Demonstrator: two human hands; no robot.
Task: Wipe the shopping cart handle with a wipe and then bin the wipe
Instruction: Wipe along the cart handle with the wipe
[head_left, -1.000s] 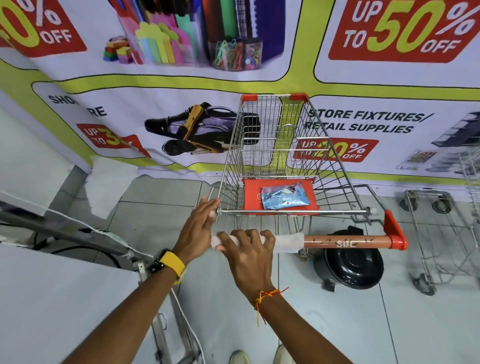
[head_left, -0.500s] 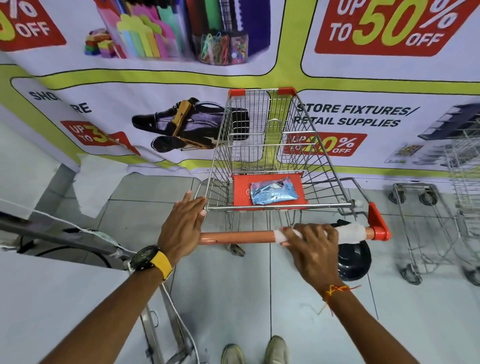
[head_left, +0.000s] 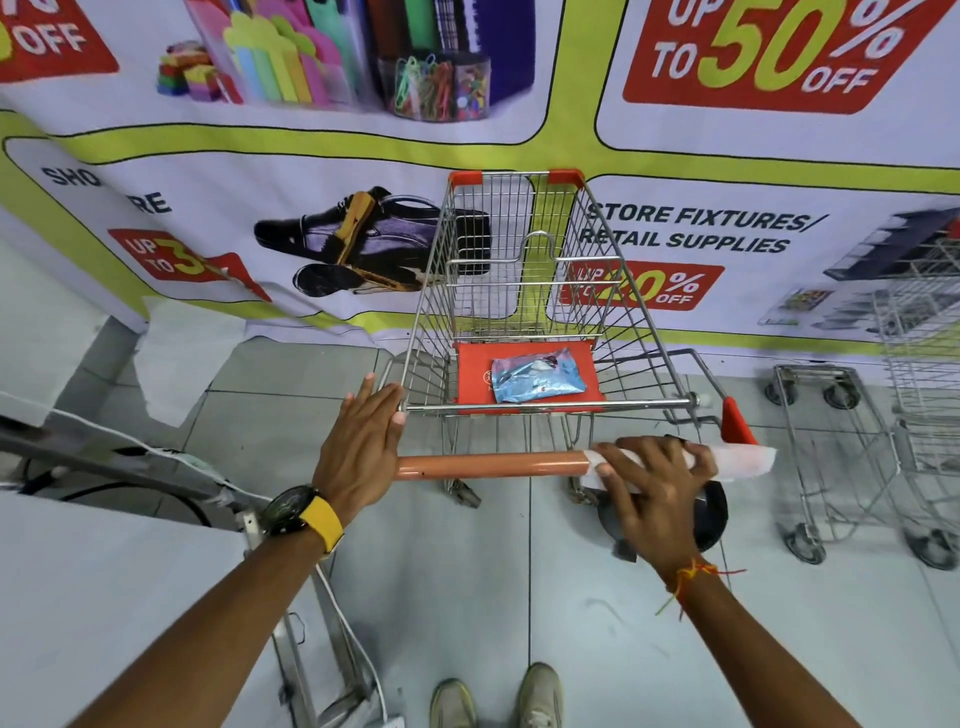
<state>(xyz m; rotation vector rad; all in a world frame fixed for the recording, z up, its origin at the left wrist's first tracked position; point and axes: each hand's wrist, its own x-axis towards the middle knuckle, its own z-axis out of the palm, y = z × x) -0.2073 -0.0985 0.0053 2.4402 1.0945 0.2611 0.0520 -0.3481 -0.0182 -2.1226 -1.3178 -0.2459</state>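
Note:
A small wire shopping cart (head_left: 524, 291) stands in front of me with an orange handle bar (head_left: 488, 464) and red end caps. My right hand (head_left: 657, 493) presses a white wipe (head_left: 743, 462) around the handle's right end; the wipe sticks out past my fingers toward the red cap. My left hand (head_left: 363, 452) rests over the handle's left end and the cart's left frame corner, fingers extended. A black round bin (head_left: 711, 514) sits on the floor under the handle, mostly hidden by my right hand.
A blue wipes packet (head_left: 537, 374) lies on the cart's red seat flap. Other wire carts (head_left: 883, 441) stand at the right. A printed banner (head_left: 311, 156) covers the wall behind. A white counter (head_left: 104, 597) with cables is at the left. My shoes (head_left: 498, 699) show below.
My right hand has slid the wipe along the handle from the left part to the right end. The left hand stays at the handle's left end.

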